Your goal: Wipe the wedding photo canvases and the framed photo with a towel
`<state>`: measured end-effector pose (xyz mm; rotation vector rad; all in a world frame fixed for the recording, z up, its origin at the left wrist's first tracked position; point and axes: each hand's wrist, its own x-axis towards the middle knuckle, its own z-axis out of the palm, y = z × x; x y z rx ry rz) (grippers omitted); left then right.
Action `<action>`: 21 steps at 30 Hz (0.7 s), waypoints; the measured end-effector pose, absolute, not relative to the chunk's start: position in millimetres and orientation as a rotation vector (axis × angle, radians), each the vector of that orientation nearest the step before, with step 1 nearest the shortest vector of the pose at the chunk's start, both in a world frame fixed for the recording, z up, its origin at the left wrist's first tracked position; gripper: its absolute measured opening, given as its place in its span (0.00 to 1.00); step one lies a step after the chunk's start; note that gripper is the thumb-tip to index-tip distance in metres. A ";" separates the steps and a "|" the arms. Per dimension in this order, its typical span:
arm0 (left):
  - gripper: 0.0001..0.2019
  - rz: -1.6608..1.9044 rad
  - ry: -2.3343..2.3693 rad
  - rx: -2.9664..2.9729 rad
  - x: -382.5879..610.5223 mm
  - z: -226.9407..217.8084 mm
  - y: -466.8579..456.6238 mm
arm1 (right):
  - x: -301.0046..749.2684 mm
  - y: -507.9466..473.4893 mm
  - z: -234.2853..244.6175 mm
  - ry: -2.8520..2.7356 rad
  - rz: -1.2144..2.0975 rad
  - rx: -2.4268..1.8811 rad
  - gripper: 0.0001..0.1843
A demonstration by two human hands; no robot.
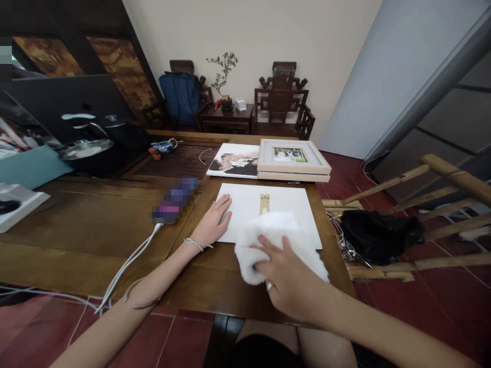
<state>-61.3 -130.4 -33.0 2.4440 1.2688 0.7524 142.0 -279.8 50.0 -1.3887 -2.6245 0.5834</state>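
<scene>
A white rectangular board [284,197] lies flat near the table's front edge, with a small gold-coloured metal hanger plate [264,202] at its middle. My left hand [213,220] rests on the board's left edge, fingers stretched out and nothing held. In my right hand [286,273] is a fluffy white cloth [276,230], pressed on the board's near part. The cloth covers the lower end of the plate and hangs past the board's front edge. My right fingers are partly spread over it, some sunk in its folds.
Behind the board lie a photo print [233,162] and stacked wooden picture frames [293,161]. To the left, a phone [174,200] trails white cables [130,260]; a lidded pot [88,153] stands farther back. A bamboo chair [402,189] holding a black bag [378,235] stands right.
</scene>
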 end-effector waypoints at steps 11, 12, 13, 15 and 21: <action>0.25 0.682 1.271 2.441 -61.7 -29.5 -130.0 | 145.2 -151.2 38.4 -2.386 0.261 -1.653 0.23; 0.26 0.680 1.272 2.442 -61.6 -29.6 -130.0 | 142.7 -153.3 35.5 -2.403 0.242 -1.664 0.24; 0.26 0.683 1.273 2.441 -61.5 -29.8 -129.9 | 139.8 -159.0 32.4 -2.429 0.228 -1.675 0.24; 0.26 0.696 1.272 2.437 -61.3 -30.4 -130.0 | 133.2 -179.8 27.1 -2.481 0.206 -1.672 0.25; 0.24 0.739 1.268 2.431 -61.1 -31.7 -130.6 | 122.7 -262.5 37.3 -2.619 0.347 -1.517 0.21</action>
